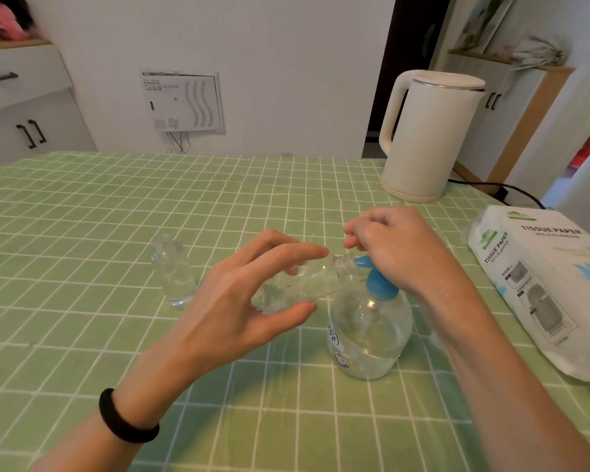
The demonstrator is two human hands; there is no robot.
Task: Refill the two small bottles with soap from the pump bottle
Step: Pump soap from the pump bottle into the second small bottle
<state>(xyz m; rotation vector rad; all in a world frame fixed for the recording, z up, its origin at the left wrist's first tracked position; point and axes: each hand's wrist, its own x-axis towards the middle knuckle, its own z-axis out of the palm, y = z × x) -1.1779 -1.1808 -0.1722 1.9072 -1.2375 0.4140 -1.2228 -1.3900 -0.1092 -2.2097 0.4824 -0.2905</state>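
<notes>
My left hand (pixel 249 301) holds a small clear bottle (pixel 307 284) tilted almost flat, thumb below and fingers above, its open neck right at the blue nozzle. The clear pump bottle (pixel 368 332) stands on the green checked cloth with some liquid at its bottom. Its blue pump head (pixel 378 284) lies under my right hand (pixel 395 247), whose palm rests on top with the fingers loosely curled. A second small clear bottle (pixel 172 270) stands upright to the left, apart from both hands, with no cap on it.
A white electric kettle (pixel 430 137) stands at the back right, its black cord running off to the right. A pack of tissue paper (pixel 542 284) lies along the right table edge. White cabinets stand beyond the table on the left.
</notes>
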